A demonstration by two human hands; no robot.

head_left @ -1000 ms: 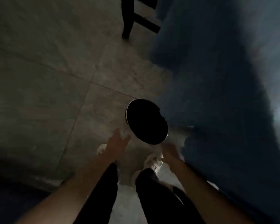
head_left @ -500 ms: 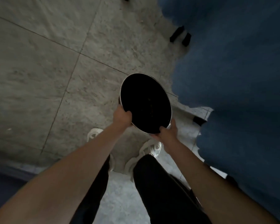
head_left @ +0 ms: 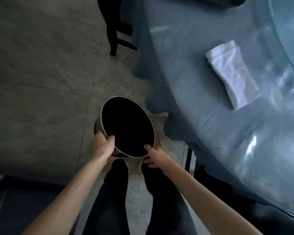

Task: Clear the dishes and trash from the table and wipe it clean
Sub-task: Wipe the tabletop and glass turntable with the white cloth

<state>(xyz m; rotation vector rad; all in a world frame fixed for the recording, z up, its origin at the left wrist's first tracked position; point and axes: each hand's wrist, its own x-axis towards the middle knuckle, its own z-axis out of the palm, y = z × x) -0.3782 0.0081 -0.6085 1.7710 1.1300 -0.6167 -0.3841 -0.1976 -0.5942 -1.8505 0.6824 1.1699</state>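
Head view shows more of the worktop (head_left: 202, 102) than half a second ago: its blue cloth top now fills the right side, where before you saw mostly hanging cloth. Your grip on the bin (head_left: 127, 128) is unchanged, and it sits a little lower and nearer the middle of the view.

Your left hand (head_left: 103, 145) grasps the near-left rim of the bin, thumb hooked over the edge. The bin is a round, light-rimmed container held over the tiled floor (head_left: 41, 82), just beside the hanging cloth; its inside is black and you cannot tell what is in it. Your right hand (head_left: 153, 156) grasps the near-right rim, thumb inside, fingers curled under. Your dark trouser legs stand below it.

Behind the bin, a dark chair leg (head_left: 113, 38) stands at the worktop's edge. Further right, a folded white cloth (head_left: 232, 72) lies flat on the worktop, well apart from the bin.
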